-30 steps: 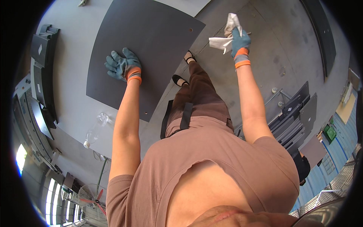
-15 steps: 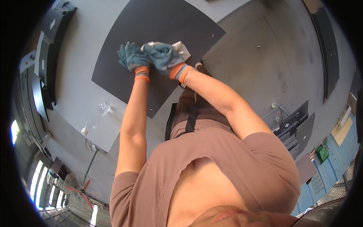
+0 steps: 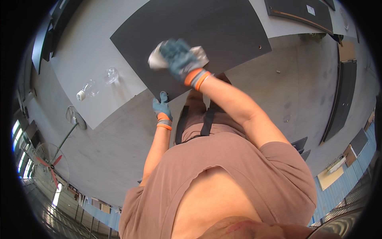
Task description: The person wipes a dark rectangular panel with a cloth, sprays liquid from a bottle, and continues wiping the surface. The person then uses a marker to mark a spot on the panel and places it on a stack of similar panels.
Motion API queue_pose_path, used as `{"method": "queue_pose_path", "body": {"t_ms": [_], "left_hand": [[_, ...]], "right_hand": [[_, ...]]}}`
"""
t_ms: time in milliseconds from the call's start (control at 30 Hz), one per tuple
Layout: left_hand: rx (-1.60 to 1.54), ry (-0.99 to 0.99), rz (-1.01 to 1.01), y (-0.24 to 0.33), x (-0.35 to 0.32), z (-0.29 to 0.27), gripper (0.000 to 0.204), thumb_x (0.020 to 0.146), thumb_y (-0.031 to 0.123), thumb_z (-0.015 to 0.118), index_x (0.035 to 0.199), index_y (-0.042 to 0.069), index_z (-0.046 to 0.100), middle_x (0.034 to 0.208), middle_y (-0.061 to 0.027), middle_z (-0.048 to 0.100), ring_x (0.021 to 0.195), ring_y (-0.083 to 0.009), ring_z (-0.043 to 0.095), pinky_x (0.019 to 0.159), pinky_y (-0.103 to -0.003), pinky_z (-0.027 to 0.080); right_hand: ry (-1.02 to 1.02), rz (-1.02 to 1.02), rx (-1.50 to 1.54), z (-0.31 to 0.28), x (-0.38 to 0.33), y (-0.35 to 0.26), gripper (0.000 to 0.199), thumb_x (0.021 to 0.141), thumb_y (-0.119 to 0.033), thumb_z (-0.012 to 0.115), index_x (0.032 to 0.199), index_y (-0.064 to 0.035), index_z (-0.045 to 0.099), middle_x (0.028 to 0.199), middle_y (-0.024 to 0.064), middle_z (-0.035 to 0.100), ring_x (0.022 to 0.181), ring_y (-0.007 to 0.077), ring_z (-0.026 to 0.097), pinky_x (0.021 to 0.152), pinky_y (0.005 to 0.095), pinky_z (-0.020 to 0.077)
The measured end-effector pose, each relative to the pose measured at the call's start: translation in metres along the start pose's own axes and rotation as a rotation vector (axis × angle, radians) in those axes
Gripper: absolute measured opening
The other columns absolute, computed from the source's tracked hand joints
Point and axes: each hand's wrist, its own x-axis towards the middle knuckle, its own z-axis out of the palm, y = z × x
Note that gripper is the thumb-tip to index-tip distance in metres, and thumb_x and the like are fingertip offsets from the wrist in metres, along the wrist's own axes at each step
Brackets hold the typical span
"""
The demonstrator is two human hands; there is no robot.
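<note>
A dark grey flat panel (image 3: 223, 28) with small holes near its corners lies on a light grey work surface. My right hand (image 3: 180, 57), in a blue-grey work glove with an orange cuff, is closed on a crumpled white cloth (image 3: 157, 59) and presses it against the panel's top; the hand is a little blurred. At the panel's near left corner is my gloved left hand (image 3: 162, 106). Its thumb lies over the panel's edge, and the other fingers are partly hidden, gripping that corner.
A clear plastic bottle (image 3: 90, 88) with a white cap lies on the light grey work surface (image 3: 79, 51) left of the panel. A fan (image 3: 51, 166) stands at the lower left. More dark panels (image 3: 342, 99) are at the right, and another dark board (image 3: 300, 15) lies at the far right.
My left hand has left the panel's top and come down to its near left corner. The right hand stays on the cloth. The view has shifted, and the panel appears turned.
</note>
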Motion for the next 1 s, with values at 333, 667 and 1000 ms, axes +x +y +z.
{"method": "queue_pose_path", "body": {"t_ms": [333, 667, 1000], "left_hand": [[-0.068, -0.087, -0.135, 0.011, 0.001, -0.002, 0.023, 0.096, 0.034, 0.08, 0.106, 0.017, 0.069, 0.099, 0.0052, 0.069, 0.088, -0.0109, 0.063, 0.079, -0.032, 0.055], [-0.091, -0.045, -0.118, 0.013, -0.002, -0.004, 0.024, 0.094, 0.032, 0.084, 0.098, 0.014, 0.068, 0.096, 0.0034, 0.07, 0.083, -0.0104, 0.065, 0.071, -0.03, 0.057], [-0.089, -0.089, -0.129, 0.01, 0.005, -0.003, 0.027, 0.096, 0.033, 0.081, 0.104, 0.013, 0.065, 0.096, 0.0006, 0.071, 0.077, -0.0155, 0.069, 0.068, -0.033, 0.061]], "right_hand": [[0.115, 0.416, -0.13, -0.057, -0.03, 0.205, 0.029, 0.097, -0.026, 0.059, 0.118, -0.0079, 0.067, 0.112, 0.016, 0.066, 0.099, 0.0374, 0.064, 0.087, 0.05, 0.053], [-0.085, 0.235, -0.059, -0.041, -0.027, 0.099, 0.031, 0.091, -0.023, 0.062, 0.118, -0.0104, 0.073, 0.124, 0.0109, 0.07, 0.113, 0.0326, 0.066, 0.104, 0.0516, 0.048], [-0.033, 0.331, -0.119, -0.03, -0.038, 0.112, 0.049, 0.083, -0.029, 0.069, 0.128, -0.0104, 0.063, 0.119, 0.0115, 0.061, 0.121, 0.0286, 0.055, 0.104, 0.0486, 0.0419]]}}
